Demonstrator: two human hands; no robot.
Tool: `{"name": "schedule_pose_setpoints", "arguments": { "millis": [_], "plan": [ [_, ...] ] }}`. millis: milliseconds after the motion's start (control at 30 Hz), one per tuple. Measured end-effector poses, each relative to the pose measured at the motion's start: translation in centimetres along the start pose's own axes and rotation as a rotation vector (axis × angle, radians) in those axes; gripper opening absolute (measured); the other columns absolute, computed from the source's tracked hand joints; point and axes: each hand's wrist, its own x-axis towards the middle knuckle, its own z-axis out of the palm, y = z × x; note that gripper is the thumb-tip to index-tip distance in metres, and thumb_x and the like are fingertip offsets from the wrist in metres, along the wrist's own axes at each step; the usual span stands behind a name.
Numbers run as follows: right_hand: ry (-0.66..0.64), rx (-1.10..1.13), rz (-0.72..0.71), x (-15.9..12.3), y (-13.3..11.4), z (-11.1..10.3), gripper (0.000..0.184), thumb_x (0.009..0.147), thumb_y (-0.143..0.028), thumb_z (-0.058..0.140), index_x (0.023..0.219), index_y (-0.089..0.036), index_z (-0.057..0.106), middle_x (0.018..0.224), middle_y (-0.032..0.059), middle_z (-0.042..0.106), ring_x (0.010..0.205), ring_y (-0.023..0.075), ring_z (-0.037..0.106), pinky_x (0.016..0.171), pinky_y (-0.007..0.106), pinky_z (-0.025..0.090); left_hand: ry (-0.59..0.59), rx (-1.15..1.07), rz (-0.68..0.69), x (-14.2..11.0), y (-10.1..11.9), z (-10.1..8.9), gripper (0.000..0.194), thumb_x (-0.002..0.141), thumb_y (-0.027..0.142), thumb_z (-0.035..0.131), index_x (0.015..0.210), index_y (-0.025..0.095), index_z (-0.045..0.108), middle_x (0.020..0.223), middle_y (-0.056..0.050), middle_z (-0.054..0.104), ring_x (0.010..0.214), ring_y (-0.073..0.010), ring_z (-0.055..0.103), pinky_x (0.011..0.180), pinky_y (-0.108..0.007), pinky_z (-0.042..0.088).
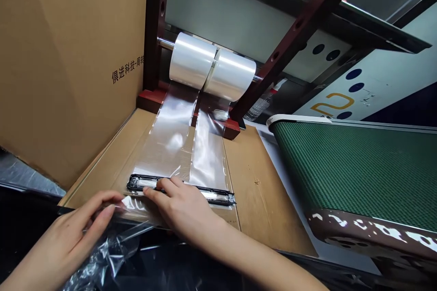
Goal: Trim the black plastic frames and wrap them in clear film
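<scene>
Two rolls of clear plastic film (211, 68) hang on a metal rod, and their sheets (170, 145) run down over a cardboard-covered bench. A long black frame-like part (218, 196) lies across the sheets near the front edge. My right hand (184, 207) rests on this part, fingers stretched out flat and pressing near its left half. My left hand (64, 241) pinches the loose front edge of the clear film (112, 245), which crumples below it.
A large cardboard box (68, 63) stands at the left. A dark red metal rack (273, 59) holds the rod. A green conveyor belt (358, 168) runs at the right. A plastic bottle (262, 104) lies behind the rack's foot.
</scene>
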Motion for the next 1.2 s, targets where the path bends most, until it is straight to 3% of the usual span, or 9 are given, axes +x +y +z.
{"name": "schedule_pose_setpoints", "arguments": {
  "millis": [100,200,300,433,667,800,1033,1200],
  "plan": [
    [0.048,-0.006,0.001,0.0,-0.1,0.2,0.036,0.096,-0.019,0.050,0.131,-0.017,0.054,0.097,0.0063,0.058,0.086,0.0204,0.047,0.062,0.030,0.043,-0.001,0.110,-0.053,0.9,0.2,-0.2,0.051,0.084,0.072,0.037,0.111,0.036,0.060,0.092,0.009,0.072,0.081,-0.0137,0.069,0.068,-0.019,0.048],
    [0.059,-0.008,-0.004,-0.1,0.0,0.4,0.035,0.096,-0.018,0.049,0.131,-0.017,0.054,0.092,0.0064,0.058,0.086,0.0203,0.047,0.062,0.029,0.043,0.029,0.359,0.056,1.4,0.2,0.1,0.049,0.087,0.063,0.036,0.125,0.038,0.056,0.096,0.009,0.073,0.069,-0.0141,0.070,0.053,-0.022,0.047],
    [0.043,-0.009,-0.007,-0.2,0.0,0.3,0.035,0.098,-0.019,0.047,0.132,-0.017,0.053,0.089,0.0064,0.057,0.085,0.0203,0.047,0.061,0.029,0.042,0.106,0.523,0.239,1.3,0.5,0.5,0.044,0.094,0.051,0.034,0.131,0.037,0.053,0.106,0.009,0.071,0.068,-0.0132,0.070,0.051,-0.022,0.048],
    [0.033,-0.019,-0.019,-0.1,0.0,0.1,0.034,0.098,-0.020,0.047,0.132,-0.017,0.053,0.089,0.0061,0.056,0.083,0.0197,0.046,0.061,0.029,0.042,0.220,0.670,0.439,1.0,0.6,0.7,0.043,0.099,0.041,0.030,0.133,0.029,0.055,0.098,0.004,0.072,0.069,-0.0127,0.070,0.048,-0.021,0.049],
    [0.022,-0.037,-0.018,0.2,0.0,0.2,0.034,0.099,-0.021,0.047,0.132,-0.018,0.052,0.089,0.0058,0.056,0.081,0.0187,0.047,0.063,0.028,0.044,0.350,0.910,0.621,1.3,1.4,1.0,0.049,0.103,0.031,0.022,0.129,0.013,0.059,0.095,-0.006,0.074,0.076,-0.0188,0.072,0.047,-0.025,0.050],
    [0.006,-0.029,-0.011,0.3,0.0,0.0,0.034,0.098,-0.021,0.048,0.132,-0.018,0.051,0.091,0.0058,0.056,0.082,0.0184,0.048,0.065,0.028,0.044,0.378,0.951,0.701,1.7,2.4,1.0,0.051,0.101,0.026,0.020,0.117,0.010,0.067,0.089,-0.010,0.074,0.072,-0.0204,0.072,0.048,-0.026,0.052],
    [-0.079,-0.025,-0.025,0.8,0.2,-0.7,0.035,0.098,-0.021,0.048,0.132,-0.019,0.052,0.093,0.0064,0.058,0.082,0.0200,0.048,0.061,0.028,0.045,0.365,0.922,0.723,1.9,2.7,0.5,0.050,0.100,0.026,0.023,0.115,0.008,0.068,0.084,-0.010,0.073,0.061,-0.0188,0.070,0.044,-0.024,0.050],
    [-0.097,-0.037,-0.042,0.0,1.2,-0.9,0.034,0.099,-0.021,0.046,0.132,-0.020,0.053,0.095,0.0063,0.059,0.082,0.0203,0.048,0.061,0.029,0.043,0.363,0.918,0.738,1.8,2.5,0.6,0.050,0.100,0.026,0.023,0.116,0.007,0.067,0.087,-0.010,0.074,0.070,-0.0211,0.072,0.047,-0.026,0.052]
  ]
}}
